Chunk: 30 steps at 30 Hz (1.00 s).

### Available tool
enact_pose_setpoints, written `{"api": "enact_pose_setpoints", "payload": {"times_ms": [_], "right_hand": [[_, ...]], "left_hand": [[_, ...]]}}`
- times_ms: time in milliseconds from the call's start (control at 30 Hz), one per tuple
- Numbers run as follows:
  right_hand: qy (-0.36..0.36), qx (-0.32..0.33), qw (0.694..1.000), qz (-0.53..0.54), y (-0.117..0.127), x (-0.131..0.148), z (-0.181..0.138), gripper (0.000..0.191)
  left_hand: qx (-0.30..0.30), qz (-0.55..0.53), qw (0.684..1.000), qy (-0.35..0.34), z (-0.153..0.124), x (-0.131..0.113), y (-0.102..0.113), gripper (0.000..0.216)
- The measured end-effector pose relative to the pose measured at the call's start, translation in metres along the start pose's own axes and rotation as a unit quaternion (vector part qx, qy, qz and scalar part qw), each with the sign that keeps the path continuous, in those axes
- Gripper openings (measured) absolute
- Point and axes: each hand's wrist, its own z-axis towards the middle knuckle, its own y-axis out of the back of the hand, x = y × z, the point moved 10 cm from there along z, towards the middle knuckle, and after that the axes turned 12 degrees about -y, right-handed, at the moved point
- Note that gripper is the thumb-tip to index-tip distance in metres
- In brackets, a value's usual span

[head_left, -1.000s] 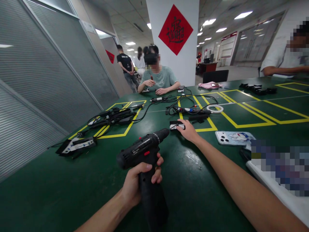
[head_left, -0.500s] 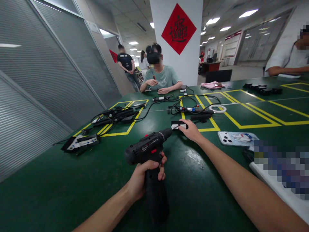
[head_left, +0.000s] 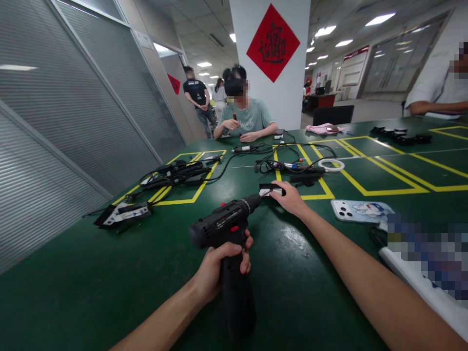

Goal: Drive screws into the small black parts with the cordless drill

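**Drill and small part on the green table**

Green felt-like table (head_left: 109,273) with yellow taped rectangles fills the lower view, under ceiling lights and beside a wall of grey slatted blinds. A white pillar behind it bears a red diamond sign (head_left: 274,43).

The left hand (head_left: 219,265) is closed around the grip of a black drill (head_left: 226,234), fingers wrapped across the front of the handle. The drill stands roughly upright above the table's near middle, its nose pointing away and to the right, toward a small black-and-white part (head_left: 268,189). The tip of the drill sits just beside that part's left end; whether they touch I cannot tell.

The right hand (head_left: 290,197) reaches far forward, palm down, its fingers resting on the part and pressing it to the table. The hand is loosely flat rather than fisted.

Right of the forearm lies a phone (head_left: 360,210) in a cartoon case, face down. Beyond the part lies a tangle of black cables (head_left: 288,163) with a white ring (head_left: 331,165). To the left, more black cabling (head_left: 171,175) crosses a yellow rectangle, and a black-and-white piece (head_left: 122,214) lies near the table's left edge.

Across the table a seated person in a green shirt (head_left: 244,119) wears a headset and handles a small item. Another person's arm (head_left: 435,105) rests at the far right, and others stand in the corridor behind.
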Motion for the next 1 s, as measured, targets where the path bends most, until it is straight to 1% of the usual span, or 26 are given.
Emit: {"api": "enact_pose_setpoints", "payload": {"times_ms": [300, 467, 600, 1000], "right_hand": [[0.001, 0.000, 1.000, 0.002, 0.0012, 0.0009, -0.0013, 0.037], [-0.002, -0.004, 1.000, 0.001, 0.0008, 0.0000, -0.0004, 0.038], [-0.002, -0.004, 1.000, -0.001, 0.0004, -0.0006, 0.0000, 0.038], [-0.004, 0.004, 1.000, -0.003, -0.0008, -0.0002, 0.0009, 0.038]], "left_hand": [[-0.007, 0.018, 1.000, -0.001, 0.0030, -0.0011, 0.0041, 0.025], [-0.010, 0.026, 1.000, 0.009, 0.0017, -0.0018, 0.0022, 0.024], [-0.011, 0.016, 1.000, -0.004, 0.0014, -0.0021, 0.0029, 0.025], [0.004, 0.012, 1.000, -0.006, 0.0019, -0.0030, 0.0008, 0.024]]}}
